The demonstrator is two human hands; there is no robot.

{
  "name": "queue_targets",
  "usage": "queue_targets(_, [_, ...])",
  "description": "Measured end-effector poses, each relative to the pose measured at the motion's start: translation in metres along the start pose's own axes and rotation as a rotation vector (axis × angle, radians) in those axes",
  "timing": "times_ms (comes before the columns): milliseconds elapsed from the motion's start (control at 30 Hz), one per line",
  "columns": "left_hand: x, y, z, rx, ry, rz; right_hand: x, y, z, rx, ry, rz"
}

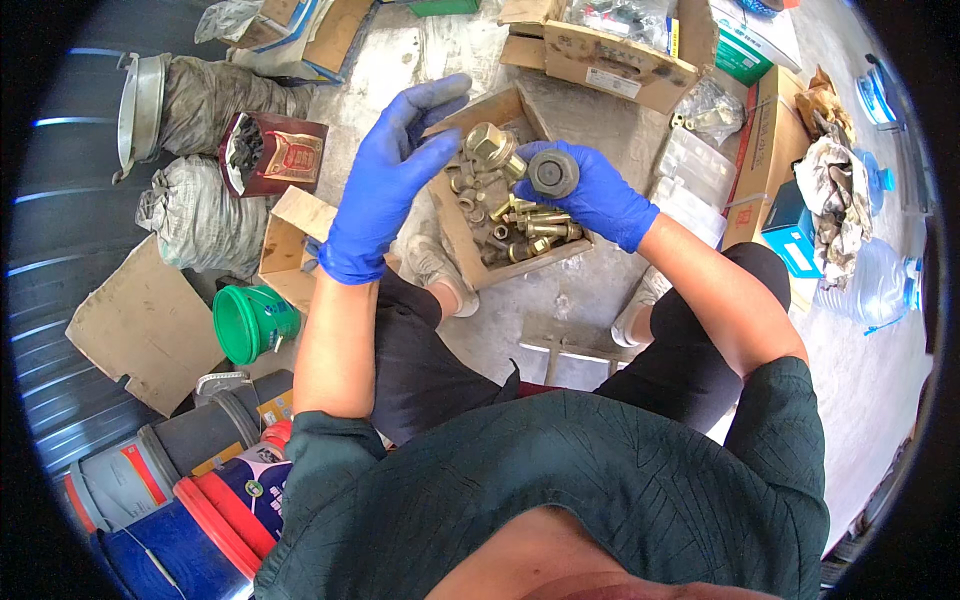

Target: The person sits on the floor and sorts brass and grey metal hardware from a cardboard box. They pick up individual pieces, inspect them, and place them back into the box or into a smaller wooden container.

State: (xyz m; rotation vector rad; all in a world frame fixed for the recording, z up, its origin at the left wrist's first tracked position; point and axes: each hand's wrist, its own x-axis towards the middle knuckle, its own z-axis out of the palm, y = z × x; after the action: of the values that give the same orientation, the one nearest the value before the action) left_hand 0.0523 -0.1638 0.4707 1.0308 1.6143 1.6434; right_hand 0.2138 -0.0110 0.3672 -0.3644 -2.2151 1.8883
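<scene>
My left hand (pixel 390 180), in a blue glove, is raised over the carton's left side with fingers apart and nothing clearly in it. My right hand (pixel 600 200), also blue-gloved, grips a large dark bolt (pixel 553 174) with its round end facing up at me. A large brassy flanged bolt (pixel 490 148) is right beside it, near my left fingertips; I cannot tell whether my right fingers also hold it. Below both hands a shallow cardboard carton (pixel 470 266) holds several yellowish bolts (pixel 540 230) and small nuts or sleeves (pixel 468 200), between my feet.
Left stand sacks (pixel 200 215), a maroon box (pixel 290 150), a small carton (pixel 285 255), a green bucket (pixel 250 325) and large pails (pixel 215 540). Cartons (pixel 610 80), a clear plastic case (pixel 690 190) and water jugs (pixel 855 285) stand ahead and right. A metal stand (pixel 560 345) is between my legs.
</scene>
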Motion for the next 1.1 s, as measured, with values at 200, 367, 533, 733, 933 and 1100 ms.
queue_targets(200, [-0.002, -0.009, 0.005, 0.332, -0.073, -0.271, 0.001, 0.002, 0.000, 0.065, -0.001, -0.019])
queue_targets(367, [-0.002, -0.006, 0.004, -0.107, -0.045, -0.045, -0.002, -0.004, -0.002, 0.111, 0.013, 0.024])
queue_targets(533, [-0.004, -0.021, 0.008, 0.310, 0.039, -0.217, 0.000, -0.006, -0.001, 0.044, 0.011, -0.020])
queue_targets(733, [-0.004, -0.007, 0.013, -0.008, -0.088, -0.141, -0.003, -0.007, -0.002, 0.152, 0.004, 0.013])
queue_targets(933, [-0.006, -0.020, 0.018, 0.094, 0.040, -0.304, 0.000, -0.009, -0.003, 0.151, -0.019, -0.032])
queue_targets(1100, [-0.005, -0.011, 0.020, -0.011, -0.089, -0.242, -0.001, -0.007, -0.006, 0.218, -0.035, -0.011])
